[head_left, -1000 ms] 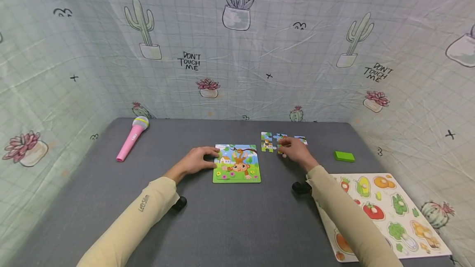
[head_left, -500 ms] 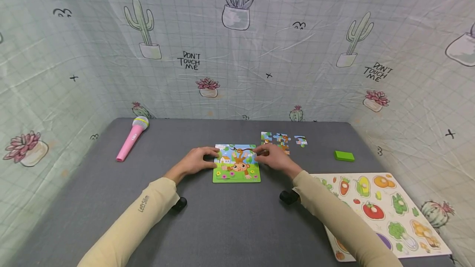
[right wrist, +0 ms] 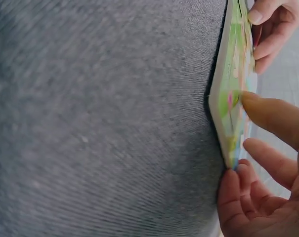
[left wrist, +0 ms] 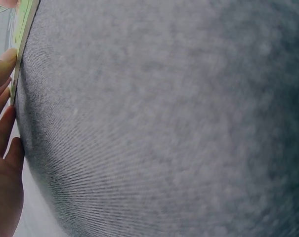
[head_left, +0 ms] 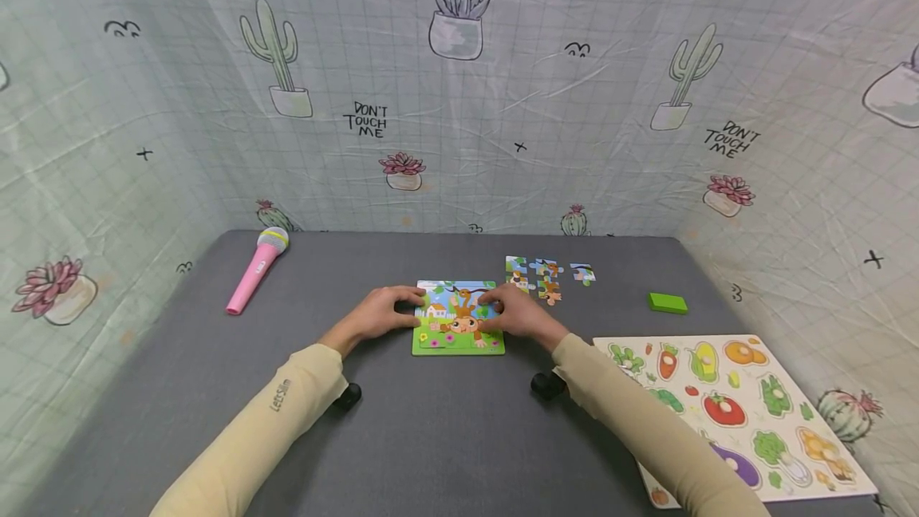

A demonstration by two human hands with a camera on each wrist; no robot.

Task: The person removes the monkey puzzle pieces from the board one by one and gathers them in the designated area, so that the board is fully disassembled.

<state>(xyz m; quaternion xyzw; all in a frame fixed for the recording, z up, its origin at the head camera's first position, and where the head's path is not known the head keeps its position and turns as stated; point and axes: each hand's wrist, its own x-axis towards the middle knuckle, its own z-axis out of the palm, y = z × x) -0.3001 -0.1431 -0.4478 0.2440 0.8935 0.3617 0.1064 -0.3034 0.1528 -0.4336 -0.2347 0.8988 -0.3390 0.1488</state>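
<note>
A small jigsaw puzzle board with a monkey picture lies on the grey table between both hands. My left hand touches its left edge, thumb and fingers spread apart; in the left wrist view the thumb rests at the rim. At the right side, my right hand has its thumb and fingertips against the board. The right wrist view shows that thumb on the picture face and other fingers near the board's corner. Behind the right hand lie several loose puzzle pieces.
A pink toy microphone lies at the back left. To the right are a green block and a white board with vegetable pictures, partly under the right sleeve. A patterned cloth hangs behind the table.
My right hand has moved left from the loose pieces to the puzzle board, its thumb now over the picture. The left hand has stayed at the board's left edge.
</note>
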